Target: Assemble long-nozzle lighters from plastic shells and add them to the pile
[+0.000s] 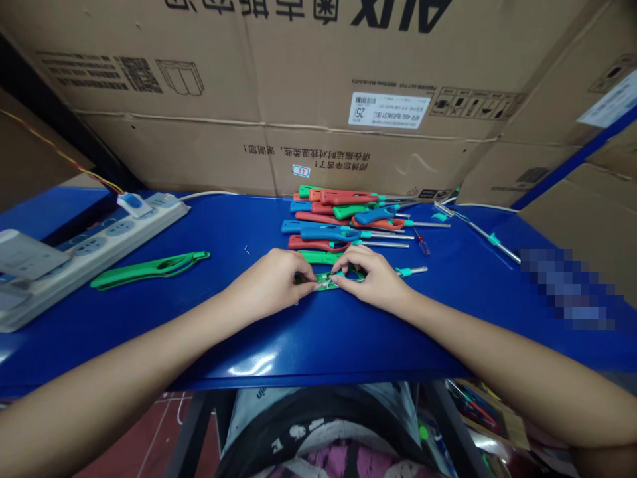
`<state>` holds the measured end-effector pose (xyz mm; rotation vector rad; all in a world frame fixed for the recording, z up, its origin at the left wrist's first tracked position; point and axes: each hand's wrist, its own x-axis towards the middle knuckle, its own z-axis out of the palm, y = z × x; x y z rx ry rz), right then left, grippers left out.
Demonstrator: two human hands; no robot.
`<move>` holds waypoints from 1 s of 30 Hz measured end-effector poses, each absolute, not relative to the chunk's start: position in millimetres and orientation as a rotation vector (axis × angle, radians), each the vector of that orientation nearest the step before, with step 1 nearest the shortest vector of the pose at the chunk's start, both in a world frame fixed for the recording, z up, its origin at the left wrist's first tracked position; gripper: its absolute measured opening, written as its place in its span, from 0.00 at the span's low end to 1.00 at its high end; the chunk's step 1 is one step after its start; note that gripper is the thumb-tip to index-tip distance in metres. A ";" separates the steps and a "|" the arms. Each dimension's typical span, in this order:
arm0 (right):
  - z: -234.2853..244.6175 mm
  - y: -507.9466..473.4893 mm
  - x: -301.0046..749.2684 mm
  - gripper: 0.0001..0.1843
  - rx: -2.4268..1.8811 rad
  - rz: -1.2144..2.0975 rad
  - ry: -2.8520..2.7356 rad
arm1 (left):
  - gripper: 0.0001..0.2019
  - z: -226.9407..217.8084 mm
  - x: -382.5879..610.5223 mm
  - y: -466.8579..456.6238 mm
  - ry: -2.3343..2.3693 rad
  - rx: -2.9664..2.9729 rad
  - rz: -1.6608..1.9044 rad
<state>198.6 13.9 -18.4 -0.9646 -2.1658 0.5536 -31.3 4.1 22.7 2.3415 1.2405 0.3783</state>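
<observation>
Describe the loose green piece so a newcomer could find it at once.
On the blue table, look left of the left hand, just in front of the white power strip. The green lighter shell lies there alone, unlike the stacked lighters farther back, which carry metal tubes.

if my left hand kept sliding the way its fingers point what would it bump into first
The left hand already touches the green lighter shell, so that comes first; just beyond, the right hand looks to be in line, though depth is hard to judge.
</observation>
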 end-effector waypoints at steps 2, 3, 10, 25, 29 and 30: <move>-17.8 13.7 198.5 0.03 -0.972 0.560 -2.167 | 0.05 25.0 -30.8 2.7 1.244 2.387 0.374; -17.5 13.5 198.4 0.03 -0.975 0.563 -2.168 | 0.05 26.2 -30.4 1.9 1.247 2.408 0.366; -17.0 13.0 198.8 0.03 -0.938 0.567 -2.150 | 0.06 30.4 -30.3 -0.8 1.321 2.501 0.300; -17.2 13.2 206.1 0.07 -0.749 0.547 -2.305 | 0.07 29.8 -33.1 3.1 1.182 2.487 0.302; -17.1 13.8 207.0 0.08 -0.726 0.549 -2.313 | 0.07 28.4 -33.4 3.4 1.154 2.494 0.314; -16.7 13.7 207.1 0.08 -0.721 0.551 -2.314 | 0.07 28.2 -33.3 3.2 1.153 2.494 0.321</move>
